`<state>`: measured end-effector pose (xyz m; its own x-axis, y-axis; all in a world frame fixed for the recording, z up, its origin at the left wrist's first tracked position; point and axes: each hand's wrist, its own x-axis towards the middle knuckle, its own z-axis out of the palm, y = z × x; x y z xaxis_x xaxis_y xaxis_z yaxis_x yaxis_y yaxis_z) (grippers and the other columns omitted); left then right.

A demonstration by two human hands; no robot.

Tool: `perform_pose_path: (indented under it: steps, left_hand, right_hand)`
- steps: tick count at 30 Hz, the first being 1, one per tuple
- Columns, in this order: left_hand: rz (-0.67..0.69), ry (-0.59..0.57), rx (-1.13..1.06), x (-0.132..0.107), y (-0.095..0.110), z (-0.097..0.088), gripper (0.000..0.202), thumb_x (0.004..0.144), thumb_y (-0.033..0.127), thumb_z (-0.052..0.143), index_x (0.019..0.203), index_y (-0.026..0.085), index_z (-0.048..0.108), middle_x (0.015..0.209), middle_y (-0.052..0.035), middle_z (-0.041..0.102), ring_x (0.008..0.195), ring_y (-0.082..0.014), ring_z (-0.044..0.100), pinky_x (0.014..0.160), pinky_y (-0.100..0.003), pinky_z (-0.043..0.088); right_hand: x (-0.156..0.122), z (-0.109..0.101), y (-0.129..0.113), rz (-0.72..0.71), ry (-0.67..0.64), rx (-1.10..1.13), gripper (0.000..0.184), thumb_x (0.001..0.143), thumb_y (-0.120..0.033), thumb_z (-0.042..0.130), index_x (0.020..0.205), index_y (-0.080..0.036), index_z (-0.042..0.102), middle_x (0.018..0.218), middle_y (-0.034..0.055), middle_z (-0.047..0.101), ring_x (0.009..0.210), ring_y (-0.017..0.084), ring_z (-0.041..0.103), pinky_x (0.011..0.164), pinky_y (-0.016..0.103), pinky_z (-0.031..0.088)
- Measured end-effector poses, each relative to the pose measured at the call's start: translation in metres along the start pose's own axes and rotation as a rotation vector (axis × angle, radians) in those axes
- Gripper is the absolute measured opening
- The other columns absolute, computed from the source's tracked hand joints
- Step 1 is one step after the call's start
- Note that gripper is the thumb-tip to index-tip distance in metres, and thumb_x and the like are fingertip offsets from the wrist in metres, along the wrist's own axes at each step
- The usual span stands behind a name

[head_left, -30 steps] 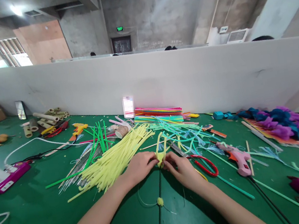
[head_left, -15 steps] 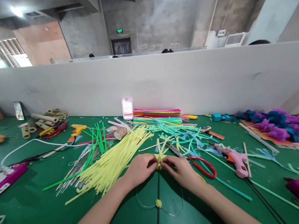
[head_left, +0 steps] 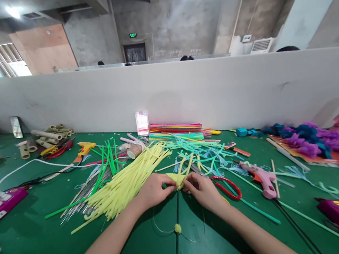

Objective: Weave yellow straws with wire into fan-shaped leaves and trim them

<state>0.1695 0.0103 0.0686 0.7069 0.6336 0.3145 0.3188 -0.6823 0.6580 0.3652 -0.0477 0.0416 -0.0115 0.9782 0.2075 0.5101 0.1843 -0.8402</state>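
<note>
Between my fingertips, in the middle of the head view, is a small yellow pipe-cleaner piece [head_left: 179, 178] with loose ends sticking up from it. My left hand [head_left: 157, 189] pinches its left side, and my right hand [head_left: 201, 186] pinches its right side. Below them a little yellow fuzzy ball [head_left: 177, 228] lies on the green table with thin clear thread looping from it. A thick bundle of yellow pipe cleaners [head_left: 130, 182] spreads just left of my left hand. Red-handled scissors [head_left: 227, 187] lie beside my right hand, blades partly hidden among scraps.
Turquoise pipe cleaners [head_left: 199, 150] and a pink glue gun [head_left: 263, 178] lie to the right, near purple and blue fuzzy pieces [head_left: 313, 138]. On the left are a yellow glue gun [head_left: 85, 148], bamboo tubes [head_left: 48, 135] and a magenta power strip [head_left: 3, 207]. A white partition [head_left: 88, 101] closes the back.
The yellow piece has been turned a little between my fingers, and its upright ends now lean apart to the right. The whole view has shifted slightly; both hands still pinch the piece.
</note>
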Motion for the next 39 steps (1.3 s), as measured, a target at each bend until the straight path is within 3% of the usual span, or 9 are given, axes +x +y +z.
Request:
perform_pose_path:
  steps: [5, 14, 21, 25, 29, 34, 39]
  left_hand:
    - [0.019, 0.001, 0.046, 0.001, -0.003, -0.001, 0.017, 0.085, 0.028, 0.059, 0.090, 0.022, 0.074, 0.091, -0.0014, 0.074, 0.085, -0.0164, 0.065, 0.077, -0.024, 0.044]
    - [0.022, -0.022, 0.140, 0.003, -0.003, 0.003, 0.024, 0.088, 0.038, 0.054, 0.094, 0.024, 0.073, 0.094, -0.0019, 0.073, 0.089, -0.0184, 0.064, 0.079, -0.026, 0.042]
    - [-0.027, 0.023, 0.137, 0.003, -0.001, 0.000, 0.024, 0.087, 0.037, 0.055, 0.090, 0.021, 0.072, 0.089, -0.0026, 0.072, 0.084, -0.0185, 0.063, 0.076, -0.026, 0.042]
    - [-0.017, 0.021, 0.113, 0.003, 0.001, 0.003, 0.022, 0.086, 0.037, 0.057, 0.087, 0.021, 0.072, 0.087, -0.0026, 0.072, 0.084, -0.0186, 0.063, 0.076, -0.027, 0.042]
    - [-0.063, 0.048, 0.006, 0.002, 0.002, 0.005, 0.014, 0.081, 0.031, 0.063, 0.086, 0.019, 0.068, 0.086, -0.0021, 0.069, 0.080, -0.0167, 0.062, 0.073, -0.026, 0.044]
    - [-0.059, 0.021, -0.256, 0.002, 0.002, 0.007, 0.043, 0.076, 0.032, 0.069, 0.116, 0.023, 0.056, 0.114, -0.0064, 0.057, 0.093, -0.0164, 0.059, 0.073, -0.025, 0.048]
    - [-0.068, 0.055, -0.433, 0.006, -0.001, 0.009, 0.025, 0.078, 0.037, 0.067, 0.091, 0.017, 0.064, 0.106, -0.0070, 0.059, 0.095, -0.0173, 0.060, 0.079, -0.026, 0.048]
  right_hand:
    - [-0.001, 0.001, -0.002, -0.024, -0.008, 0.015, 0.021, 0.090, -0.038, 0.047, 0.087, -0.020, 0.056, 0.076, 0.0036, 0.068, 0.067, 0.018, 0.064, 0.062, 0.028, 0.049]
    - [-0.006, 0.003, -0.017, -0.213, -0.009, -0.306, 0.020, 0.090, -0.024, 0.044, 0.088, -0.020, 0.063, 0.081, 0.0052, 0.068, 0.070, 0.018, 0.060, 0.065, 0.027, 0.044]
    - [-0.008, 0.003, -0.027, -0.254, -0.032, -0.259, 0.030, 0.094, -0.035, 0.041, 0.098, -0.022, 0.067, 0.092, 0.0068, 0.068, 0.084, 0.020, 0.062, 0.077, 0.030, 0.046]
    - [-0.007, 0.003, -0.027, -0.232, -0.008, -0.256, 0.034, 0.094, -0.041, 0.042, 0.084, -0.021, 0.068, 0.080, 0.0051, 0.068, 0.073, 0.018, 0.060, 0.067, 0.027, 0.044]
    - [-0.004, 0.004, -0.021, -0.188, 0.034, -0.268, 0.040, 0.094, -0.041, 0.041, 0.070, -0.020, 0.066, 0.068, 0.0034, 0.065, 0.062, 0.017, 0.057, 0.058, 0.026, 0.039]
    - [-0.002, 0.005, -0.016, -0.119, 0.037, -0.188, 0.034, 0.089, -0.040, 0.047, 0.076, -0.019, 0.070, 0.069, 0.0032, 0.068, 0.062, 0.017, 0.058, 0.055, 0.025, 0.041]
    - [0.000, 0.004, -0.013, -0.059, 0.015, -0.084, 0.029, 0.085, -0.040, 0.052, 0.079, -0.019, 0.072, 0.071, 0.0033, 0.071, 0.065, 0.019, 0.063, 0.058, 0.027, 0.048]
